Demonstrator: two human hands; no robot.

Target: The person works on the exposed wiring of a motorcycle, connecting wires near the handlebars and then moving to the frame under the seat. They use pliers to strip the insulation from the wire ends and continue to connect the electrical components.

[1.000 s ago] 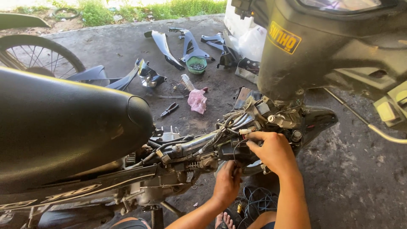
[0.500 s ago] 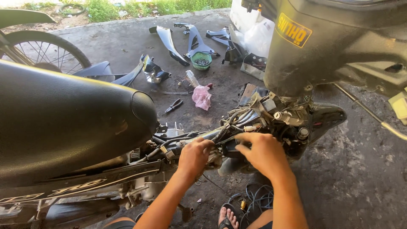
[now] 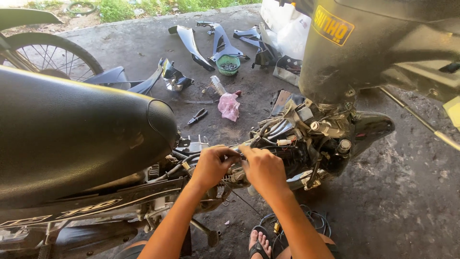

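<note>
— Working at the exposed wiring (image 3: 268,132) of the stripped motorbike, just ahead of the black seat (image 3: 72,139)?

— Yes. Pinching a small part (image 3: 238,158) of the harness with the left hand (image 3: 213,165), fingers curled and clenched on it. Meeting it with the right hand (image 3: 263,170), fingertips closing on the same spot, both hands touching.

— Sitting where, that part?

— Between the seat's front end and the steering column, above the engine, among cables and connectors (image 3: 283,142). Too small to tell exactly what kind.

— Lying on the concrete floor (image 3: 412,192) beyond?

— Resting there, well apart from the hands: pliers (image 3: 197,116), a pink rag (image 3: 229,105), a green basket (image 3: 228,64), and several dark fairing panels (image 3: 189,43). Standing at the left, a spoked wheel (image 3: 48,55). Showing below the hands, a sandalled foot (image 3: 258,242) beside loose wires (image 3: 314,223).
</note>
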